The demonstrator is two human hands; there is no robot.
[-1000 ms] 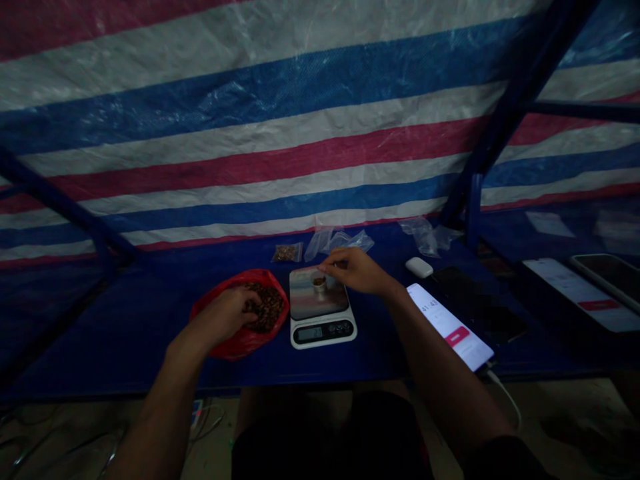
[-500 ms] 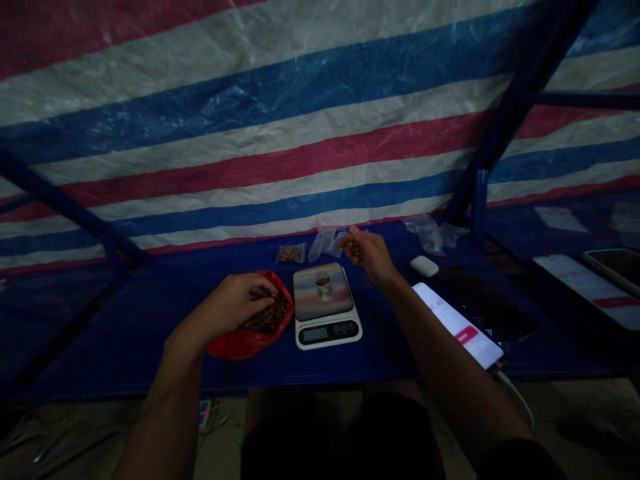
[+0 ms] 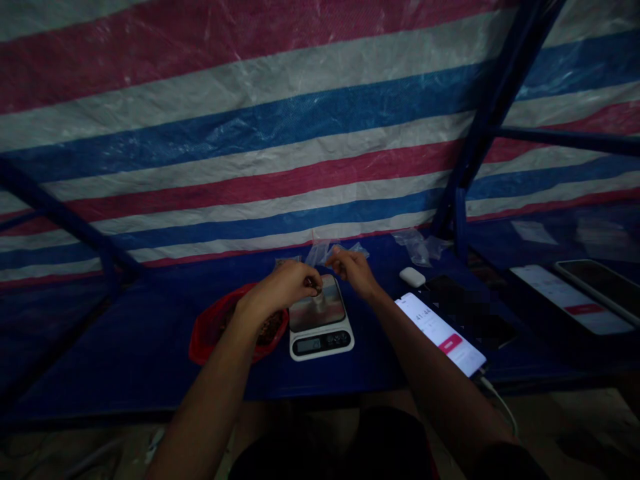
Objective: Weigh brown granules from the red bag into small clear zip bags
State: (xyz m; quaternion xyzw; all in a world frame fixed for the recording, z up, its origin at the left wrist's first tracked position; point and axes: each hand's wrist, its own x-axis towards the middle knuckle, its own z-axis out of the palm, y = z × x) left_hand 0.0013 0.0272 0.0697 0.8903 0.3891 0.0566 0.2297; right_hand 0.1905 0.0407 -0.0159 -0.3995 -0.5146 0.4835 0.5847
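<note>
My left hand (image 3: 286, 283) is over the back left of a white digital scale (image 3: 296, 350), its fingers pinched on a few small brown pieces (image 3: 313, 284). Just under those fingertips, a tiny clear cup (image 3: 319, 293) on the metal plate is mostly hidden. To the left lies a red bag (image 3: 204, 333), its mouth wide, with more brown pieces (image 3: 271, 327) inside; my left forearm covers part of it. My right hand (image 3: 354, 272) hovers by the scale's far right corner with curled fingers. Whether anything is between them is too dark to make out.
Behind the scale lie clear plastic bags (image 3: 320, 252) and a small filled packet (image 3: 288, 260), partly covered by my left hand. A white earbud case (image 3: 413, 277) and a lit phone (image 3: 440, 333) with a cable are on the right. Further right are more phones (image 3: 575, 303). A striped sheet (image 3: 280, 153) hangs behind.
My left hand has come out of the red bag and moved right, over the cup on the scale. My right hand stays near the scale's far corner. The camera view has shifted slightly.
</note>
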